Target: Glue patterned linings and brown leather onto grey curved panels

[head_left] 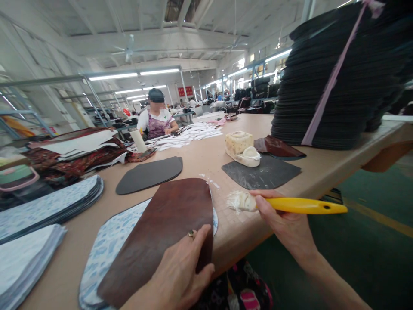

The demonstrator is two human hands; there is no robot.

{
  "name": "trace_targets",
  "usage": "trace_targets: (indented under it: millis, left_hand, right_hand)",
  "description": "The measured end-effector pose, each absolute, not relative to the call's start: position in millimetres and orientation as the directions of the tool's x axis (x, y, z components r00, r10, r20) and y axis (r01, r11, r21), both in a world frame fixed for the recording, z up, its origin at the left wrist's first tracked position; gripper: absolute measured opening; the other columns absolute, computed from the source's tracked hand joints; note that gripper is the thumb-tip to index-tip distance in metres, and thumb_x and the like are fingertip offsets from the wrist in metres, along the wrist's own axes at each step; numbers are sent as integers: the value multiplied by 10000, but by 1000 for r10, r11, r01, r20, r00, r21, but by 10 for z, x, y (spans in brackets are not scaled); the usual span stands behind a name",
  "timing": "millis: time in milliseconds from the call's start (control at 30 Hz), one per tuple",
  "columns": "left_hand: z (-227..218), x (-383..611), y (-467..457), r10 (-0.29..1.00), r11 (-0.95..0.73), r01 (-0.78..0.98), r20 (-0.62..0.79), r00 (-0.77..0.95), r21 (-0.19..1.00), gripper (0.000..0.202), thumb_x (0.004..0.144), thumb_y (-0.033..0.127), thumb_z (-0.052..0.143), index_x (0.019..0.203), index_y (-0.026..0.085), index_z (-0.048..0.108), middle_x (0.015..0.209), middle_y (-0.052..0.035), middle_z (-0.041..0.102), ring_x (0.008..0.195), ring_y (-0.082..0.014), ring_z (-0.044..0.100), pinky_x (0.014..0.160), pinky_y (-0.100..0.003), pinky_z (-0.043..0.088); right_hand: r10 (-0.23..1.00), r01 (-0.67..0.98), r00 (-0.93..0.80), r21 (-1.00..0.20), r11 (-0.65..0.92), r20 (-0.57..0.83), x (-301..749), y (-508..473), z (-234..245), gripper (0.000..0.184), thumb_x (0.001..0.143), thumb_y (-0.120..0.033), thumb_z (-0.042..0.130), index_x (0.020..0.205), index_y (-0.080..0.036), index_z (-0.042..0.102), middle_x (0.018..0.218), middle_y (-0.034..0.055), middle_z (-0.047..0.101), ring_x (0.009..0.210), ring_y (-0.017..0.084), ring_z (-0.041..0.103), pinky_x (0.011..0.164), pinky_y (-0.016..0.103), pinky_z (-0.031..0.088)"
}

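Observation:
My left hand (180, 267) lies with fingers stretched out on a brown leather-like panel (167, 215), near its right edge. Beneath that panel, a blue-and-white patterned piece (100, 249) sticks out at the left and a little at the right. My right hand (287, 228) grips a brush by its yellow handle (300, 205), above the table's near edge. White paste coats the brush bristles (240, 201), which point left. Farther back, a paste-crusted container (240, 146) with a round white part at its front sits on a dark smeared sheet (264, 171).
A tall tied stack of black panels (322, 86) stands at the right. A dark grey panel (150, 174) lies beyond the brown one. Patterned stacks (51, 206) line the left. Across the table (206, 159), a person (157, 114) sits by white strips (190, 135).

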State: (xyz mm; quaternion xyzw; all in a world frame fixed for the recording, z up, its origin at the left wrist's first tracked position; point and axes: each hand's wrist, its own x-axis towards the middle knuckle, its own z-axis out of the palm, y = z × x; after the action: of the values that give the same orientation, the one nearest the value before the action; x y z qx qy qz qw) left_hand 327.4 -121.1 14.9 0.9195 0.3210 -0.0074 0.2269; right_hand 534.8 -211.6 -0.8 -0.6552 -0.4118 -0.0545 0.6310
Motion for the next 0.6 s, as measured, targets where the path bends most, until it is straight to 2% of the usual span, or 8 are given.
trace_targets:
  millis: [67, 167, 333, 433, 533, 600]
  left_hand:
    - [139, 3274, -1234, 595, -695, 602, -157, 788, 392, 708, 692, 296, 608, 1354, 257, 359, 1168, -110, 565, 1029, -312, 535, 870, -363, 381]
    - [105, 3264, -1250, 561, -746, 561, -115, 820, 358, 701, 702, 217, 551, 1366, 270, 333, 1211, -106, 531, 1042, -299, 525, 873, -355, 374]
    - [66, 3254, -1212, 539, -764, 537, -103, 836, 358, 562, 702, 123, 441, 1249, 249, 427, 948, -59, 601, 819, -226, 570, 703, -290, 389]
    - [88, 3282, -1211, 516, -780, 524, -121, 848, 343, 555, 695, 85, 416, 1228, 235, 447, 845, -40, 599, 734, -210, 561, 640, -280, 362]
    - [166, 3339, -1178, 526, -754, 501, -66, 848, 425, 494, 704, 72, 415, 1164, 238, 493, 742, -3, 564, 661, -176, 536, 601, -261, 346]
    - [212, 3395, -1111, 567, -707, 464, 37, 823, 534, 417, 725, 79, 420, 1093, 251, 516, 705, 23, 525, 637, -149, 515, 594, -240, 352]
  right_hand:
    - [477, 602, 657, -787, 134, 584, 5335, -2116, -5, 200, 786, -357, 539, 819, -201, 661, 749, 23, 659, 659, 180, 584, 756, 329, 490]
    - [481, 598, 656, -789, 140, 582, 5315, -2115, -9, 207, 789, -363, 539, 826, -199, 661, 774, 27, 663, 677, 185, 590, 767, 336, 489]
    - [487, 607, 640, -780, 154, 594, 5310, -2119, -32, 189, 800, -343, 547, 841, -200, 664, 790, 23, 656, 702, 181, 589, 798, 327, 475]
    - [481, 611, 638, -775, 159, 601, 5320, -2130, -51, 179, 804, -338, 551, 845, -205, 665, 782, 17, 652, 698, 178, 586, 802, 326, 468]
    - [474, 600, 659, -788, 138, 584, 5348, -2156, -63, 187, 812, -348, 549, 858, -213, 670, 798, 19, 653, 732, 189, 595, 787, 327, 469]
    - [477, 564, 686, -816, 130, 550, 5379, -2181, -58, 198, 811, -362, 557, 874, -212, 670, 791, 25, 652, 748, 201, 606, 757, 328, 479]
